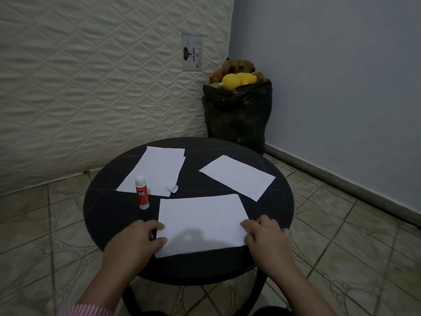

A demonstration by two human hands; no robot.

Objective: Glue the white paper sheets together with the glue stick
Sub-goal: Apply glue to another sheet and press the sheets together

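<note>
Round dark table (280, 215) seen from the head view, three lots of white paper on it. Near sheet (200, 222) lies flat right in front of the person, long axis running left to right, and looks like two sheets stacked, with a second edge peeking out along the near side, though hard to be sure. Left hand (134, 242) sits on its left short edge, thumb and fingers curled over the paper rim, looks like pinching or pressing the edge, not spread. Right hand (266, 238) is on the right short edge, fingers bent and close together, tips pressing down on the paper near the corner. Neither hand holds anything else. Glue stick (141, 192) stands upright, uncapped, just beyond and left of the near sheet, touching the near corner of the far-left sheets (155, 172), which show two offset edges, so likely a pair. Its cap (172, 187) lies on its side just right of it, at that paper's edge. Single sheet (237, 176) lies far right, tilted, apart from the rest. Key relation: glue stick is forward-left of the fingers, left hand clearly nearer; right hand would have to cross the sheet. Judgement: currently aligning or pressing the near stack; next reach for glue probably goes to the left hand.
</note>
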